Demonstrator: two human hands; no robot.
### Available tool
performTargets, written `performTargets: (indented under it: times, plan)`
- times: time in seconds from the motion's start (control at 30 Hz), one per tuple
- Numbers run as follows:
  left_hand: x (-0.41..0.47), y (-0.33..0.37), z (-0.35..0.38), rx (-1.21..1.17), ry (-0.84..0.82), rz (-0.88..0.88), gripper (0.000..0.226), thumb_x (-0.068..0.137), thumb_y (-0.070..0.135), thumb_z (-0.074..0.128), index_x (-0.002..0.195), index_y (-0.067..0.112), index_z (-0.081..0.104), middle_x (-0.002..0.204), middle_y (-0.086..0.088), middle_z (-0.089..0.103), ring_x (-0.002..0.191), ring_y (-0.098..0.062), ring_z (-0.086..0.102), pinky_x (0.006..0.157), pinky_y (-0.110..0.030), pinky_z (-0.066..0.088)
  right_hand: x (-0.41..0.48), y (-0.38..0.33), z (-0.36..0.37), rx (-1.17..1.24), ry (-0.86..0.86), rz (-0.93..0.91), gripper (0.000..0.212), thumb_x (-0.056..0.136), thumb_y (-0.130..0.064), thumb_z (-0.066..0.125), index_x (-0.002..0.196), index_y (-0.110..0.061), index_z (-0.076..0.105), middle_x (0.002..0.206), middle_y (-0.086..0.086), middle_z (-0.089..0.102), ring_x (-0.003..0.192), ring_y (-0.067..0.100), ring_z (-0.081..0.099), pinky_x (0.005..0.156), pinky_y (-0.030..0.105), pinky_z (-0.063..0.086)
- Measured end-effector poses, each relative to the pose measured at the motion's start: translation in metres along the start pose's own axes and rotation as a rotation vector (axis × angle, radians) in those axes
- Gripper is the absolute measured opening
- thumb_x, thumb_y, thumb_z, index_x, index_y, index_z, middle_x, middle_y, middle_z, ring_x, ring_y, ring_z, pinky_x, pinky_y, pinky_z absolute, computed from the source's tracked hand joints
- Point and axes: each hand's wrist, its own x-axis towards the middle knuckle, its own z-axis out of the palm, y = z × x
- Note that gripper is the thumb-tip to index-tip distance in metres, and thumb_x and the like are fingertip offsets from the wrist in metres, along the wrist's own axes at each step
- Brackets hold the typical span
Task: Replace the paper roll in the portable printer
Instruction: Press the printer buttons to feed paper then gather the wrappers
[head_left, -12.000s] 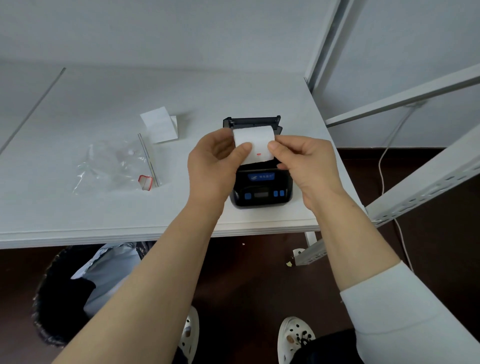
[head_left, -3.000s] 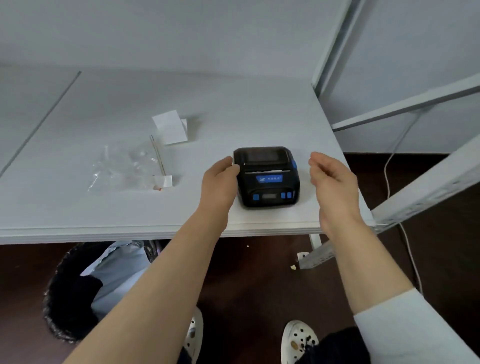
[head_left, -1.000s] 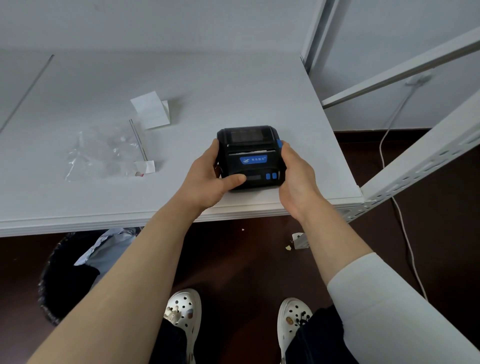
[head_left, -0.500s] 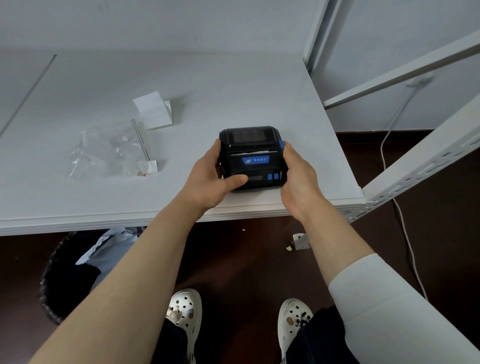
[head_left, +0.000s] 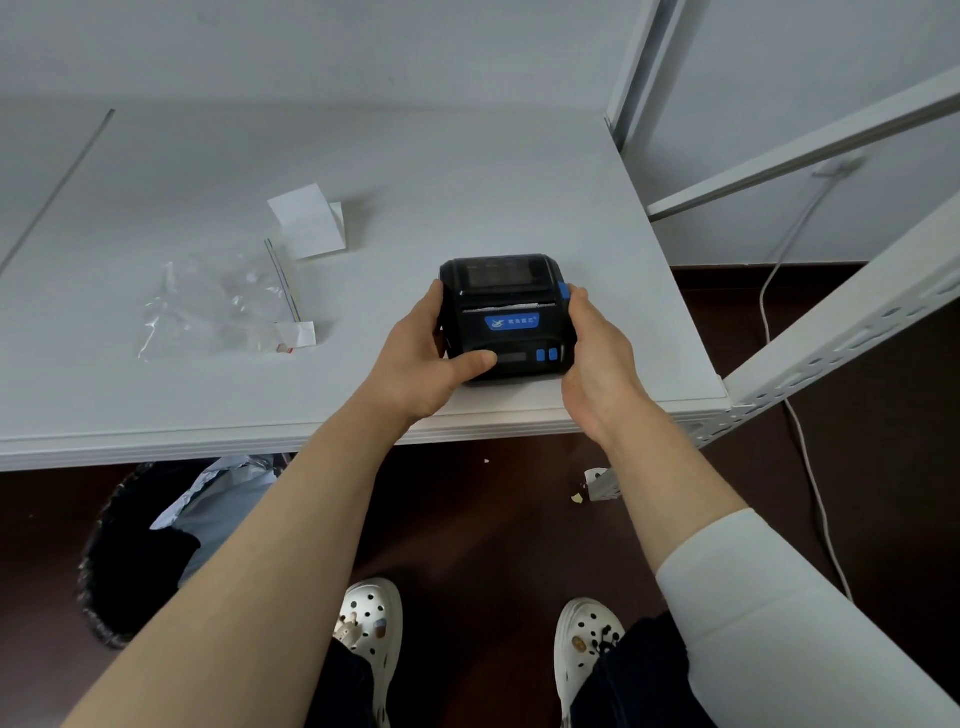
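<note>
A white desk (head_left: 467, 171) fills the upper half of the head view, its near edge running just below both hands. A white metal shelf frame (head_left: 841, 312) stands to the right of the right hand, with a white cable (head_left: 779, 280) hanging behind it. On the dark floor beneath the left forearm sits a black waste bin (head_left: 130, 551) holding crumpled wrapping, and a pair of white perforated clogs (head_left: 371, 623) shows between the arms. The black portable printer (head_left: 506, 317) rests on the desk near its front edge, lid closed, clasped between the two hands. The left hand (head_left: 423, 358) wraps the printer's left side, fingers curled behind it and the thumb pressed on the front panel. The right hand (head_left: 597, 353) presses flat against the printer's right side, fingers together, fingertips by a blue side tab. Left of the left hand lies an empty clear plastic bag (head_left: 218, 306). Beyond it, farther from the hands, lies a strip of white paper (head_left: 306, 221).
</note>
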Motion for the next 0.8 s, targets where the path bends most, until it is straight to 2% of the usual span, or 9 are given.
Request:
performTargets:
  times: [0.1, 0.33, 0.5, 0.8]
  plan:
    - [0.0000, 0.0003, 0.0003, 0.009, 0.006, -0.007, 0.064, 0.077, -0.002, 0.068, 0.134, 0.016, 0.044, 0.124, -0.003, 0.061, 0.117, -0.018, 0.056, 0.101, -0.027, 0.043, 0.0013, 0.0008, -0.0003, -0.001, -0.003, 0.006, 0.032, 0.098, -0.036, 0.038, 0.110, -0.020, 0.064, 0.097, -0.002, 0.068, 0.099, 0.012, 0.061, 0.097, 0.030, 0.047]
    - [-0.0007, 0.0013, 0.0008, 0.060, 0.009, -0.004, 0.063, 0.077, 0.002, 0.068, 0.133, 0.017, 0.044, 0.123, -0.002, 0.061, 0.116, -0.018, 0.056, 0.103, -0.032, 0.044, 0.0017, 0.0018, -0.0004, -0.015, -0.011, -0.005, 0.031, 0.098, -0.036, 0.038, 0.105, -0.022, 0.065, 0.097, -0.002, 0.068, 0.100, 0.013, 0.061, 0.100, 0.034, 0.046]
    - [-0.0018, 0.0033, 0.0024, 0.057, 0.028, -0.009, 0.069, 0.067, 0.015, 0.067, 0.132, 0.016, 0.045, 0.121, -0.001, 0.062, 0.114, -0.018, 0.057, 0.101, -0.028, 0.044, 0.0029, 0.0024, -0.0013, -0.008, -0.009, 0.002, 0.035, 0.098, -0.037, 0.037, 0.115, -0.018, 0.062, 0.102, 0.000, 0.067, 0.105, 0.015, 0.060, 0.103, 0.035, 0.044]
    - [-0.0019, 0.0020, 0.0021, 0.039, 0.046, -0.021, 0.063, 0.076, 0.000, 0.069, 0.132, 0.016, 0.045, 0.121, 0.001, 0.061, 0.115, -0.014, 0.055, 0.101, -0.026, 0.042, 0.0037, 0.0032, -0.0020, -0.003, -0.017, 0.000, 0.035, 0.098, -0.036, 0.038, 0.117, -0.017, 0.061, 0.101, -0.001, 0.067, 0.106, 0.015, 0.060, 0.104, 0.038, 0.043]
